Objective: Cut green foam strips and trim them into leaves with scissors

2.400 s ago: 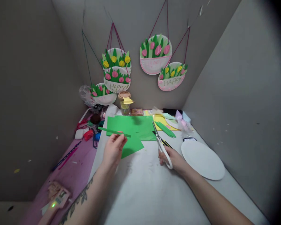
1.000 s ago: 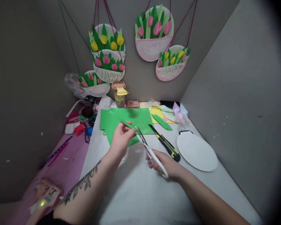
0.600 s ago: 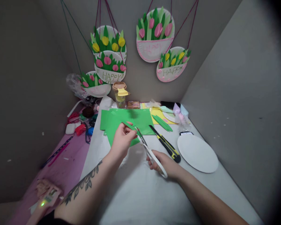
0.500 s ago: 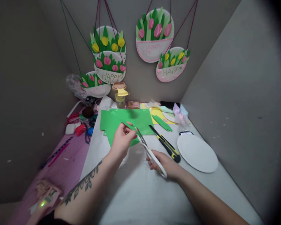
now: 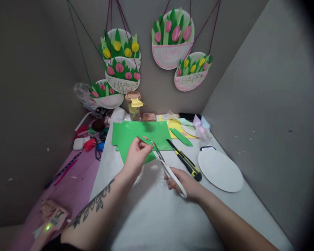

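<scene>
My left hand (image 5: pixel 138 154) is closed, pinching a small piece of green paper (image 5: pixel 143 140) between thumb and fingers. Its outline is hard to tell from the green sheets behind it. My right hand (image 5: pixel 182 182) grips a pair of scissors (image 5: pixel 170 171) with white handles. The blades point up and left, their tips at the paper beside my left fingertips. Below and beyond my hands lie several green paper sheets (image 5: pixel 153 130). Cut green paper leaves (image 5: pixel 181 137) rest to their right.
A black and yellow utility knife (image 5: pixel 187 162) and a white oval plate or disc (image 5: pixel 220 170) lie on the right. A lidded cup (image 5: pixel 134 111) stands at the back. Paper-plate flower baskets (image 5: pixel 172 52) hang on the wall. Assorted small items crowd the pink surface (image 5: pixel 81 177) at left.
The scissors and my right hand have shifted very slightly, with the blades still at the green paper. My left hand stays in place.
</scene>
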A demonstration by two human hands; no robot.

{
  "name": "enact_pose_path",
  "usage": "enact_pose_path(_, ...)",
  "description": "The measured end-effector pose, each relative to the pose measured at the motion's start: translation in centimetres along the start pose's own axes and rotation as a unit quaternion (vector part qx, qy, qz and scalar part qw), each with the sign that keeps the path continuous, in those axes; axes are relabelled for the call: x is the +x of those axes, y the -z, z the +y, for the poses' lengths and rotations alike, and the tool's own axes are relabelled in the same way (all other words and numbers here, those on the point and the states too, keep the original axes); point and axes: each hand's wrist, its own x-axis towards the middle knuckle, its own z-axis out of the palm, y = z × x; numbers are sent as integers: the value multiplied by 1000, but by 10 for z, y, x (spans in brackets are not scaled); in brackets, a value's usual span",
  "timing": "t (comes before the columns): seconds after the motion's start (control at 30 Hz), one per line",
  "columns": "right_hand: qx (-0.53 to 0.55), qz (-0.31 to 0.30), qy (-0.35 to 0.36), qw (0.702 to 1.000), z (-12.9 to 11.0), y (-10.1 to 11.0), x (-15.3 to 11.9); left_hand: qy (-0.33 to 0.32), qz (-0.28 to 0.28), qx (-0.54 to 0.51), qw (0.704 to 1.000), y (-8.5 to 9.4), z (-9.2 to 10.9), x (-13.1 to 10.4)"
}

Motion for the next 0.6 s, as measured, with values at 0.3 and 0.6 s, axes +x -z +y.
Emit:
enact_pose_path(0.3,16,5,19,1000,0,2,-2,42,-43,108,992,1,-5,3)
enact_pose_path(0.6,-7,13,7,1000,0,1,-2,32,-61,122,990,2,-7,1)
